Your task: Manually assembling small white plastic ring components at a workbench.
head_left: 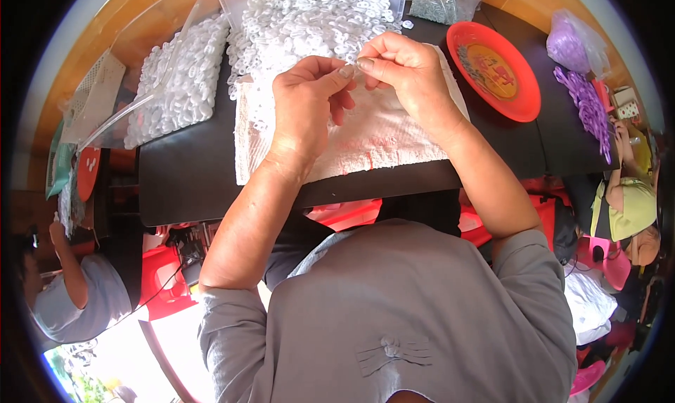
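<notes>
My left hand [304, 97] and my right hand [409, 72] meet over a pale cloth [373, 139] on the dark table. Thumb and forefinger of each are pinched together, fingertips nearly touching. Something tiny and whitish seems to be between them, too small to make out. Just beyond my hands spreads a large heap of small white plastic loop-shaped pieces [309, 16], spilling onto the cloth's far left part. Right of my right hand lies a red oval plate [529, 97], with small grey metallic bits on its left side.
A clear bag of white pieces [176, 79] lies at the left. A bag of small grey pieces [443, 9] sits at the back. Purple bundles [568, 44] and purple strands [585, 111] lie at right. One person [84, 297] is at left, another [629, 209] at right.
</notes>
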A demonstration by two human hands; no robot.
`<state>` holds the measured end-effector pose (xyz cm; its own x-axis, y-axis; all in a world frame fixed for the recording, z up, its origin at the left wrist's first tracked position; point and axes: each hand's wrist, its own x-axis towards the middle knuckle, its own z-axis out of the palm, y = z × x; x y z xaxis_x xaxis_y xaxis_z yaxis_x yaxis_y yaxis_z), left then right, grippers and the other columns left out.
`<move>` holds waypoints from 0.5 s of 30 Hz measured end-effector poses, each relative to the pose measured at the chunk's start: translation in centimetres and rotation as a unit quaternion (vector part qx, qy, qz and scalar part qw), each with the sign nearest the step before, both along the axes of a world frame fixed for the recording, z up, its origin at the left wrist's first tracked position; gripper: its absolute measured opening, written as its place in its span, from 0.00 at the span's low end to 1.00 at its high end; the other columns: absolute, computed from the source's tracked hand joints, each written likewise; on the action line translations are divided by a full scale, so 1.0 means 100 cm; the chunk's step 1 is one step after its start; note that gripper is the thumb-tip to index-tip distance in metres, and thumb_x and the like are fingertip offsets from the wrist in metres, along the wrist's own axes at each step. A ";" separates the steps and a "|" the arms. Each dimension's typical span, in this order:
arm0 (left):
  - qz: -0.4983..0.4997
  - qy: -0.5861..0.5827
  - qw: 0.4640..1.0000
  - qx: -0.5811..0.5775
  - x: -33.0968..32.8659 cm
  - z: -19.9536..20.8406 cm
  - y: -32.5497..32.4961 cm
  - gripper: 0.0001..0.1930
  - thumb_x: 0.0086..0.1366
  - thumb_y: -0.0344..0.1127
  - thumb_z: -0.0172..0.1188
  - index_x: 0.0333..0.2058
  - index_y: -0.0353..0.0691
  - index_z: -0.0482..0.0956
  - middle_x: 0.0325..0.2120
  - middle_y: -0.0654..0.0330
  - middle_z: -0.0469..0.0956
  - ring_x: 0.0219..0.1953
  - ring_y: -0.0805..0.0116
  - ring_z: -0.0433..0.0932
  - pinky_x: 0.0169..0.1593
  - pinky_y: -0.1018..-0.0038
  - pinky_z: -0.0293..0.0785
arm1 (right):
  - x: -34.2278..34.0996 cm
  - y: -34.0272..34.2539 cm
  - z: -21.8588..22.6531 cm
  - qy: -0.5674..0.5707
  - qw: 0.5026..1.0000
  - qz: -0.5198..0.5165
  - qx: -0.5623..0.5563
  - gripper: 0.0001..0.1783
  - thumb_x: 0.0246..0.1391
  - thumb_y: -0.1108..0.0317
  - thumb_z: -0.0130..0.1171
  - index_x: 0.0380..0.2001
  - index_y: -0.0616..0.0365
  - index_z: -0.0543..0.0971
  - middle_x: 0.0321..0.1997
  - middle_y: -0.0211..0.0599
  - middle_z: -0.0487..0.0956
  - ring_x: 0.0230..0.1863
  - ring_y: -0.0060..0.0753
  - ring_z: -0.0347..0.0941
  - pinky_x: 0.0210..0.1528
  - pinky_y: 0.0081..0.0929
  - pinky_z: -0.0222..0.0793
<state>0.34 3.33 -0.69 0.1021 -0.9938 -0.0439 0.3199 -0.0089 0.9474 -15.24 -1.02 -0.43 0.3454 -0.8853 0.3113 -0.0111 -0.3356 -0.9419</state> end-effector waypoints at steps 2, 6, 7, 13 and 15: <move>-0.004 -0.004 1.000 -0.009 0.002 -0.002 -0.001 0.04 0.60 0.25 0.61 0.33 0.29 0.78 0.22 0.58 0.78 0.18 0.75 0.72 0.17 0.80 0.63 | 0.000 0.000 0.000 0.001 1.000 0.002 -0.003 0.02 0.54 0.77 0.58 0.29 0.64 0.78 0.22 0.27 0.75 0.25 0.16 0.70 0.29 0.17 0.66; -0.005 -0.005 1.000 0.000 0.004 -0.001 -0.001 0.04 0.60 0.25 0.61 0.32 0.29 0.78 0.22 0.58 0.77 0.17 0.76 0.71 0.16 0.80 0.62 | -0.004 0.001 0.001 0.026 0.999 0.017 0.015 0.03 0.56 0.75 0.59 0.32 0.64 0.80 0.27 0.26 0.77 0.28 0.15 0.71 0.33 0.15 0.67; -0.003 -0.003 1.000 0.003 0.004 -0.001 -0.001 0.04 0.60 0.25 0.61 0.32 0.30 0.78 0.21 0.58 0.77 0.17 0.76 0.70 0.16 0.81 0.61 | -0.004 0.001 0.002 0.028 0.999 0.024 0.014 0.03 0.56 0.75 0.59 0.33 0.64 0.80 0.27 0.26 0.77 0.28 0.15 0.70 0.33 0.15 0.67; 0.007 0.010 1.000 0.014 -0.001 -0.003 0.001 0.03 0.61 0.24 0.60 0.30 0.31 0.77 0.20 0.59 0.76 0.16 0.77 0.69 0.16 0.81 0.61 | -0.003 0.001 -0.004 0.057 0.998 0.027 -0.026 0.02 0.56 0.76 0.58 0.31 0.64 0.78 0.26 0.26 0.76 0.28 0.15 0.70 0.33 0.15 0.67; 0.008 0.011 1.000 0.017 -0.002 -0.003 0.002 0.03 0.61 0.24 0.60 0.30 0.31 0.77 0.20 0.59 0.76 0.16 0.77 0.69 0.16 0.81 0.61 | -0.003 0.001 -0.007 0.053 0.998 0.027 -0.027 0.03 0.57 0.76 0.58 0.30 0.64 0.78 0.26 0.26 0.75 0.28 0.16 0.70 0.33 0.15 0.67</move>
<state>0.10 3.54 -1.02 0.1172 -0.9899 -0.0799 0.3410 -0.0355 0.9394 -15.50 -0.93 -1.16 0.4255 -0.8479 0.3163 -0.0910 -0.3878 -0.9172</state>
